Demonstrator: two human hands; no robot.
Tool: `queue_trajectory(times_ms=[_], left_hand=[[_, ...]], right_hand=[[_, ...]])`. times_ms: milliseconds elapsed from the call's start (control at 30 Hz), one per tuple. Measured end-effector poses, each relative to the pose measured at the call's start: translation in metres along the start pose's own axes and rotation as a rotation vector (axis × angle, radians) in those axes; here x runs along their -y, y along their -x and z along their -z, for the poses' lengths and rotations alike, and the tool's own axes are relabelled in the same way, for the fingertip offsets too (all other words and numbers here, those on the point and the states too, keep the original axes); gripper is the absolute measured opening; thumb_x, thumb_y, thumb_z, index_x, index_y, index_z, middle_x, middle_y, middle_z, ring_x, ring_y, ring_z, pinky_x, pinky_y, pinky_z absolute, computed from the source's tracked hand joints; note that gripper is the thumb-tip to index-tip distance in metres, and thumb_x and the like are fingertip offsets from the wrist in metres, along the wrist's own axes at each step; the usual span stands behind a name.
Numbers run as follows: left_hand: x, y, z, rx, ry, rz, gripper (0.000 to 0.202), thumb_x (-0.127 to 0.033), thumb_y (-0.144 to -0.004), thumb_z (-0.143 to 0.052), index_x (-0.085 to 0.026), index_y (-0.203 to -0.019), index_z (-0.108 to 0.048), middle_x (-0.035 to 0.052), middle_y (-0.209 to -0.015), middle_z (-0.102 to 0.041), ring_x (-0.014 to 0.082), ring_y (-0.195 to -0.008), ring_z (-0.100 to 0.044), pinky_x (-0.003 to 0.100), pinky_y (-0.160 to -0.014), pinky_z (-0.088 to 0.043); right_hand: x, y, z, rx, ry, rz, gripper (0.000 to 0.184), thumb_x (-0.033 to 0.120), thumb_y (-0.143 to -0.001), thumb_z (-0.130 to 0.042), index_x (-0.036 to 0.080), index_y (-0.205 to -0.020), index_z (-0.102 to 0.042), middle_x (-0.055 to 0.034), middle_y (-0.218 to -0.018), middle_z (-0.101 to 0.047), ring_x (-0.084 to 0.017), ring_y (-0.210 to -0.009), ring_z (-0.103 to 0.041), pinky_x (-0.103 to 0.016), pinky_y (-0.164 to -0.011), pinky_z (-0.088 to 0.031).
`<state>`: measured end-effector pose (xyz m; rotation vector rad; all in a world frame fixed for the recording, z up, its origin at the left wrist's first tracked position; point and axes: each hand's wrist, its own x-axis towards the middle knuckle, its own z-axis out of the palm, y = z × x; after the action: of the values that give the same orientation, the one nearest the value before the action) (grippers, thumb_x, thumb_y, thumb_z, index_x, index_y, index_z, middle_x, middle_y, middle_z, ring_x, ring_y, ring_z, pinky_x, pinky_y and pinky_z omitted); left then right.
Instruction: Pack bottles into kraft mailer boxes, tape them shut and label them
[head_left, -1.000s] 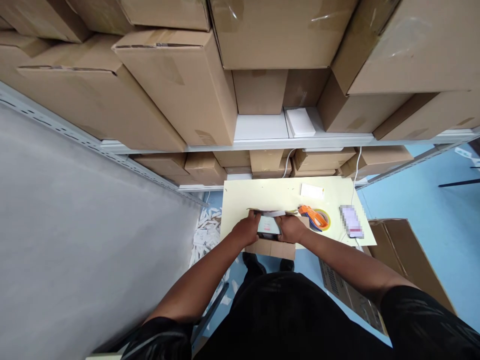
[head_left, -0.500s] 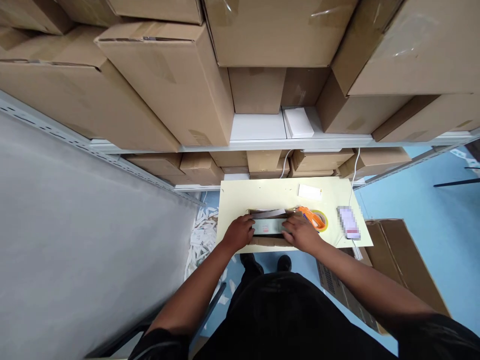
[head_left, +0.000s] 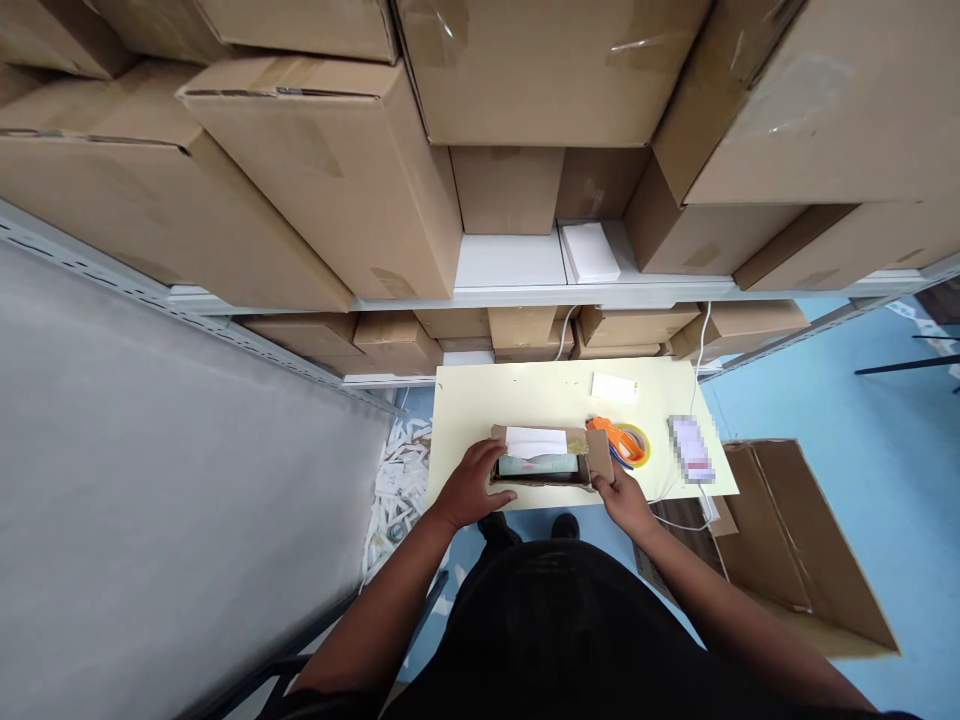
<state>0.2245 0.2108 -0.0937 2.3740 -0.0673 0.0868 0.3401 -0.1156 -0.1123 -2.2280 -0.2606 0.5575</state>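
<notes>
A small cardboard box (head_left: pixel 544 482) sits open-topped at the front edge of the pale yellow table (head_left: pixel 465 400). Inside lies a pale green pack (head_left: pixel 538 464), and a white label (head_left: pixel 536 442) shows along the box's far side. My left hand (head_left: pixel 472 485) clasps the left end of the box, thumb on the near side and fingers on the far side. At the right end, my right hand (head_left: pixel 621 500) pinches a raised end flap (head_left: pixel 599 455). Just beyond that flap are an orange tape dispenser (head_left: pixel 622 440) and a yellow tape roll (head_left: pixel 641 447).
A phone (head_left: pixel 691 448) with a white cable lies on the table's right side, a white card (head_left: pixel 614 388) at the back. Shelves of cartons (head_left: pixel 525 80) rise behind. A large open carton (head_left: pixel 795 530) stands right on the floor; paper scraps (head_left: pixel 394 490) lie left.
Both hands have moved off the green pack to the box's ends. The right hand has taken hold of the right flap, now raised, and the box's white-labelled far side shows more.
</notes>
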Motion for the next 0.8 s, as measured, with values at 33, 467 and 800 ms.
queue_trajectory(times_ms=[33, 467, 800], left_hand=[[-0.001, 0.000, -0.003, -0.022, -0.027, 0.001, 0.064, -0.040, -0.082, -0.081, -0.022, -0.139, -0.057, 0.0133, -0.147, -0.055, 0.0325, -0.139, -0.047, 0.053, -0.117, -0.044], [-0.008, -0.020, -0.036, -0.298, -0.109, 0.121, 0.004, -0.019, -0.092, -0.061, -0.020, -0.095, -0.063, 0.0116, -0.112, -0.062, 0.0280, -0.111, -0.055, 0.049, -0.099, -0.052], [-0.017, -0.010, -0.018, -0.222, -0.020, 0.087, 0.018, -0.033, -0.096, -0.058, -0.022, -0.089, -0.071, 0.0104, -0.130, -0.064, 0.0310, -0.136, -0.048, 0.054, -0.116, -0.043]], right_hand=[[0.000, 0.001, -0.002, -0.005, -0.012, 0.020, 0.041, 0.049, -0.096, -0.049, 0.021, -0.122, -0.064, -0.0070, -0.096, -0.078, -0.028, -0.088, -0.073, -0.038, -0.078, -0.056], [-0.005, 0.004, -0.021, -0.134, -0.045, 0.212, 0.056, 0.054, -0.102, -0.044, 0.021, -0.144, -0.059, -0.0133, -0.139, -0.066, -0.031, -0.133, -0.059, -0.047, -0.113, -0.047], [0.001, 0.001, -0.015, -0.129, -0.206, 0.022, 0.060, 0.065, -0.101, -0.038, 0.017, -0.126, -0.065, -0.0125, -0.122, -0.074, -0.030, -0.114, -0.068, -0.043, -0.100, -0.055]])
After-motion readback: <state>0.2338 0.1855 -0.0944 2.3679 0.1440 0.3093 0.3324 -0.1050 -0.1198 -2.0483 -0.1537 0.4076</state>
